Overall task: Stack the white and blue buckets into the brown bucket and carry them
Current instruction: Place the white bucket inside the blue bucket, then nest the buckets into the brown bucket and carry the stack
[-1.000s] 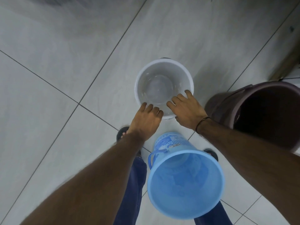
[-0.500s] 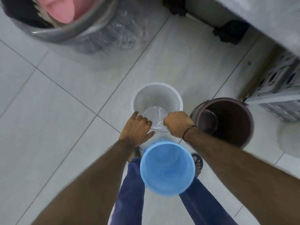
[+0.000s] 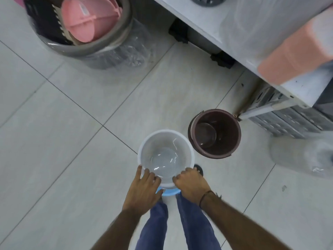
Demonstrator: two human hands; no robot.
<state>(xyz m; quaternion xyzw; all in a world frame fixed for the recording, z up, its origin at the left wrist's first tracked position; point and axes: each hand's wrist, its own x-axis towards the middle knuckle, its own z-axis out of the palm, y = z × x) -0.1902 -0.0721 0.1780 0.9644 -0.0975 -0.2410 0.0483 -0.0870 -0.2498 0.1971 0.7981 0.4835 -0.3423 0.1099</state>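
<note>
The white bucket (image 3: pixel 165 156) is upright in front of me, above the blue bucket (image 3: pixel 169 192), of which only a sliver of rim shows beneath it. My left hand (image 3: pixel 144 188) grips the white bucket's near-left rim and my right hand (image 3: pixel 191 183) grips its near-right rim. Whether the white bucket sits inside the blue one or hovers over it I cannot tell. The brown bucket (image 3: pixel 228 150) stands empty on the floor just to the right, apart from the white one.
A large grey tub (image 3: pixel 100 49) holding pink plastic items stands at the far left. A white shelf unit (image 3: pixel 252 38) with a pink box runs along the right, perforated crates (image 3: pixel 284 121) beneath it. My legs and a sandal (image 3: pixel 199 167) are below the buckets.
Both hands took hold of the white bucket's rim, lifted it and brought it back toward me over the blue bucket, which is now almost hidden. My view rose.
</note>
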